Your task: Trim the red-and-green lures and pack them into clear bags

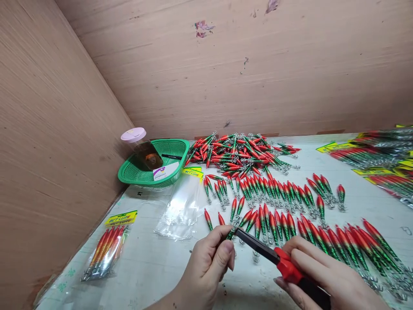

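Observation:
My left hand [211, 262] is closed around a red and green fishing lure [231, 234], its hook end sticking up past the fingertips and most of its body hidden. My right hand [322, 271] grips long-nose pliers [287, 263] with red and black handles. The dark jaws of the pliers reach left to the hook end of the held lure, where they appear to touch it. Just beyond both hands, rows of similar lures [279, 224] lie on the white tabletop [142, 254], red tips pointing away and wire hooks toward me.
A heap of lures [235, 153] lies against the back board. At left stand a green basket [174, 176] with a lidded drink cup [145, 153], clear bags [180, 206] and a packed lure bag [108, 245]. More filled packets [387, 150] are stacked at right.

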The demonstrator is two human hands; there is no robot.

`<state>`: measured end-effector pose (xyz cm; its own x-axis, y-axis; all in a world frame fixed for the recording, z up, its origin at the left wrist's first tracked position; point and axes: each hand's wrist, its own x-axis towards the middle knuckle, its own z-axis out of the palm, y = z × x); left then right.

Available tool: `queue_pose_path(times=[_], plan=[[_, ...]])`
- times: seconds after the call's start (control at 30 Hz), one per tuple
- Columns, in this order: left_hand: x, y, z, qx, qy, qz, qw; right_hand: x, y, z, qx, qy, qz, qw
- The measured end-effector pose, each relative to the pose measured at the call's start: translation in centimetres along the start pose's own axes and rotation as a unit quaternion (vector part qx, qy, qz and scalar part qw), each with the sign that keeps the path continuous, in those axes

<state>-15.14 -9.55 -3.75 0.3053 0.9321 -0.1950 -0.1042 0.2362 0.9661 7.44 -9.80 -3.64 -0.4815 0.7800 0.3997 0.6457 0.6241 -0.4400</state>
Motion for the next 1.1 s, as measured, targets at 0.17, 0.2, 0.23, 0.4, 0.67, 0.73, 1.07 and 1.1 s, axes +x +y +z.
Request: queue_pose_path(times=[0.17, 0.2, 0.23, 0.4, 0.67, 0.73, 1.07, 1.1], plan=[[0.0, 0.0, -0.2, 0.094, 0.010, 0.045, 0.995, 0.6, 0.0, -0.6, 0.013, -0.019, -0.004, 1.000], [0.0, -0.1, -0.2, 0.107, 0.012, 0.055, 0.993, 0.7, -0.1, -0.6, 0.009, -0.022, -0.007, 1.000], [0.0, -0.1, -0.2, 0.121, 0.016, 0.065, 0.990, 0.8, -0.2, -0.7, 0.002, -0.027, -0.009, 1.000], [-0.2, 0.0, -0.3, 0.206, 0.038, 0.104, 0.972, 1.0, -0.4, -1.0, -0.014, -0.055, -0.029, 0.998], [-0.2, -0.2, -0.3, 0.274, 0.046, 0.178, 0.944, 1.4, -0.1, -1.7, -0.021, -0.051, -0.047, 0.997], [-0.1, -0.3, -0.2, 0.279, 0.049, 0.189, 0.940, 1.4, 0.0, -1.8, -0.037, -0.040, -0.065, 0.996], [0.0, -2.2, 0.4, 0.092, 0.044, 0.081, 0.991, 1.7, 0.0, -1.9, -0.070, -0.010, -0.101, 0.992], [-0.1, -2.2, 0.5, 0.056, 0.040, 0.064, 0.996, 1.8, -0.1, -1.8, -0.060, -0.011, -0.098, 0.993]])
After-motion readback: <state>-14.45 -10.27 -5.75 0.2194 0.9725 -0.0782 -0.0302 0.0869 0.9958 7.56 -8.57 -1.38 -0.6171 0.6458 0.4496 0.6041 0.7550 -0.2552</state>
